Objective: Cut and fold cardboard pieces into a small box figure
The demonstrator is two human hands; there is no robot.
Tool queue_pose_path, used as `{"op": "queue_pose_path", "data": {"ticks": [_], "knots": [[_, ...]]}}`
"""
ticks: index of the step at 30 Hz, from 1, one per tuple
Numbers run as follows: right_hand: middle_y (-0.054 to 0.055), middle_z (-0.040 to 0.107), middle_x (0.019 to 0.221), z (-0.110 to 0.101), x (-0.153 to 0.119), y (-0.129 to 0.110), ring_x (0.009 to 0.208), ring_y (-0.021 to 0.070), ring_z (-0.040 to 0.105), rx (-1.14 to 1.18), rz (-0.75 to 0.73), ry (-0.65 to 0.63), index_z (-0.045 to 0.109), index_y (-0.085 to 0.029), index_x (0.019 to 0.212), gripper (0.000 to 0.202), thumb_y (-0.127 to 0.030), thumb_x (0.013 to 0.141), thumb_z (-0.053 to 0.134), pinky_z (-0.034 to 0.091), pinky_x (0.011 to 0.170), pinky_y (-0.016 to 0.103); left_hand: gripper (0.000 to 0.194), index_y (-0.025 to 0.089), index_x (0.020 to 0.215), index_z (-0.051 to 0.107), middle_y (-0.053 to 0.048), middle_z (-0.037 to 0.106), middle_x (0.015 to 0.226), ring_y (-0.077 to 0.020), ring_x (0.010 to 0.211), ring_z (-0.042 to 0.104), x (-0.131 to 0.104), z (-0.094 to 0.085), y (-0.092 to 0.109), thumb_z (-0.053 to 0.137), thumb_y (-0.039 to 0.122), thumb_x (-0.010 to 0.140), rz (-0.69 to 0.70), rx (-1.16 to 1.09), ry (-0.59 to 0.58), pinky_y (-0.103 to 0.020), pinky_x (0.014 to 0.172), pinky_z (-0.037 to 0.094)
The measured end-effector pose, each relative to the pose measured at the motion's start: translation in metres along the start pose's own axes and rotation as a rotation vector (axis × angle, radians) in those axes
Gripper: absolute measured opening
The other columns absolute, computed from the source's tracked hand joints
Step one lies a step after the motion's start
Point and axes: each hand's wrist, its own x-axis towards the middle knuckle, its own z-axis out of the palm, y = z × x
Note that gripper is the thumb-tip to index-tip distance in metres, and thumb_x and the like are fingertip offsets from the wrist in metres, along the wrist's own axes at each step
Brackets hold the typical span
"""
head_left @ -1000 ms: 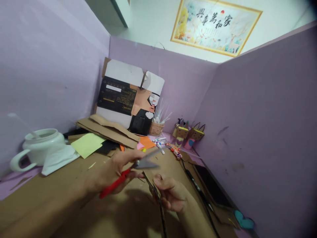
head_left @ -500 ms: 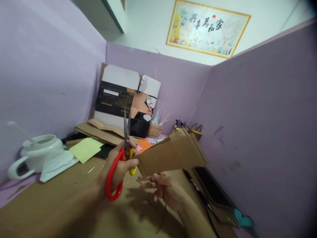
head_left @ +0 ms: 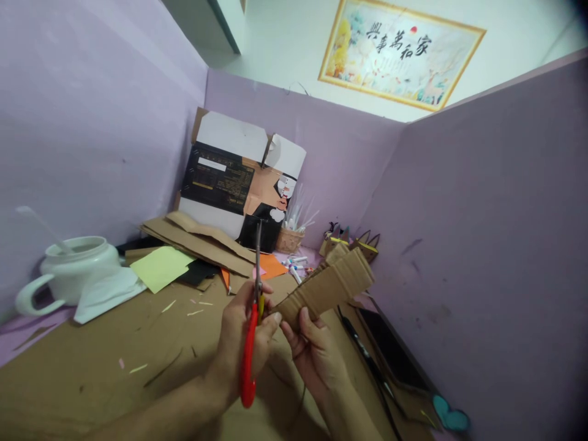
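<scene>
My left hand point(head_left: 243, 334) is closed round a pair of scissors point(head_left: 248, 355) with a red handle and a yellow part. The blades point up and away, nearly together. The thumb of that hand also presses on the near left corner of a brown cardboard piece point(head_left: 326, 288). My right hand point(head_left: 316, 355) grips the lower edge of this cardboard between thumb and fingers. The cardboard is held tilted above the table, its right end raised, with more cardboard showing behind it.
At the left stand a white teapot-like pot point(head_left: 78, 263) and yellow paper point(head_left: 160, 269). Flattened cardboard point(head_left: 197, 242) lies before a leaning printed box point(head_left: 220, 177). Markers point(head_left: 296, 266) and a small basket point(head_left: 290, 240) are behind; a dark tablet-like slab point(head_left: 390, 349) lies right.
My right hand has closed on the cardboard's lower edge; before, its fingers were spread below it. The cardboard has turned, and the scissors now show edge-on with blades nearly together.
</scene>
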Motion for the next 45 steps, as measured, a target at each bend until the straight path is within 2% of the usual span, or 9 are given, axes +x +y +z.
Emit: {"op": "queue_pose_path", "data": {"ticks": [5, 8, 11, 15, 18, 23, 30, 37, 45], "knots": [[-0.005, 0.071, 0.071, -0.007, 0.005, -0.005, 0.065, 0.0109, 0.067, 0.013, -0.094, 0.085, 0.069, -0.021, 0.074, 0.028, -0.016, 0.05, 0.081, 0.057, 0.055, 0.018, 0.019, 0.02, 0.097, 0.05, 0.003, 0.053, 0.068, -0.0112, 0.058, 0.052, 0.005, -0.025, 0.005, 0.045, 0.021, 0.079, 0.159, 0.431, -0.215, -0.022, 0.056, 0.042], [-0.008, 0.071, 0.067, -0.013, 0.007, -0.01, 0.062, 0.0087, 0.066, 0.032, -0.156, 0.126, 0.068, -0.023, 0.067, 0.027, -0.018, 0.046, 0.083, 0.056, 0.054, 0.016, 0.032, 0.021, 0.107, 0.05, -0.003, 0.059, 0.085, -0.017, 0.077, 0.057, 0.003, -0.049, 0.0, 0.038, 0.015, 0.078, 0.249, 0.704, -0.315, -0.027, 0.068, 0.045], [-0.009, 0.071, 0.066, -0.015, 0.005, -0.013, 0.061, 0.0084, 0.066, 0.02, -0.199, 0.088, 0.068, -0.025, 0.068, 0.027, -0.019, 0.046, 0.083, 0.056, 0.052, 0.016, 0.051, 0.021, 0.122, 0.041, -0.008, 0.055, 0.107, -0.0237, 0.103, 0.049, -0.006, -0.066, -0.014, 0.041, 0.011, 0.072, 0.283, 0.903, -0.357, -0.037, 0.087, 0.04], [-0.007, 0.071, 0.066, -0.013, 0.001, -0.012, 0.064, 0.0097, 0.067, -0.01, -0.218, 0.025, 0.068, -0.025, 0.065, 0.021, -0.021, 0.05, 0.082, 0.056, 0.055, 0.017, 0.068, 0.02, 0.134, 0.026, -0.011, 0.047, 0.117, -0.0286, 0.114, 0.038, -0.02, -0.068, -0.027, 0.042, 0.008, 0.069, 0.276, 1.116, -0.388, -0.045, 0.095, 0.032], [-0.007, 0.07, 0.06, -0.013, 0.0, -0.008, 0.06, 0.0092, 0.067, -0.014, -0.221, 0.015, 0.067, -0.023, 0.056, 0.022, -0.018, 0.044, 0.084, 0.057, 0.056, 0.016, 0.065, 0.02, 0.134, 0.025, -0.011, 0.046, 0.118, -0.029, 0.115, 0.036, -0.024, -0.058, -0.025, 0.037, 0.006, 0.072, 0.261, 1.144, -0.401, -0.046, 0.094, 0.033], [-0.009, 0.069, 0.057, -0.019, 0.0, -0.005, 0.055, 0.0091, 0.066, -0.038, -0.227, 0.111, 0.066, -0.022, 0.058, 0.027, -0.018, 0.039, 0.085, 0.057, 0.053, 0.017, 0.064, 0.019, 0.132, 0.03, -0.012, 0.048, 0.113, -0.0292, 0.109, 0.04, -0.021, -0.045, -0.015, 0.036, 0.004, 0.07, 0.206, 1.149, -0.419, -0.045, 0.088, 0.037], [-0.01, 0.07, 0.06, -0.019, -0.001, -0.004, 0.058, 0.0078, 0.065, -0.04, -0.258, 0.101, 0.066, -0.025, 0.059, 0.025, -0.016, 0.044, 0.084, 0.056, 0.056, 0.017, 0.059, 0.018, 0.132, 0.031, -0.012, 0.047, 0.113, -0.0294, 0.109, 0.04, -0.022, -0.048, -0.013, 0.036, 0.008, 0.073, 0.203, 1.142, -0.423, -0.045, 0.089, 0.037], [-0.009, 0.07, 0.063, -0.018, -0.002, -0.002, 0.061, 0.0087, 0.066, -0.076, -0.245, 0.06, 0.067, -0.025, 0.062, 0.022, -0.019, 0.048, 0.083, 0.056, 0.058, 0.018, 0.069, 0.018, 0.133, 0.028, -0.013, 0.048, 0.112, -0.0291, 0.106, 0.042, -0.024, -0.048, -0.011, 0.038, 0.004, 0.067, 0.231, 1.134, -0.443, -0.046, 0.089, 0.037], [-0.006, 0.072, 0.069, -0.011, -0.004, -0.002, 0.064, 0.0102, 0.068, -0.069, -0.198, 0.077, 0.069, -0.024, 0.071, 0.027, -0.02, 0.048, 0.083, 0.056, 0.055, 0.016, 0.052, 0.02, 0.118, 0.044, -0.01, 0.052, 0.102, -0.0258, 0.097, 0.049, -0.021, -0.041, -0.011, 0.029, 0.0, 0.072, 0.186, 1.145, -0.401, -0.042, 0.081, 0.043]]}}
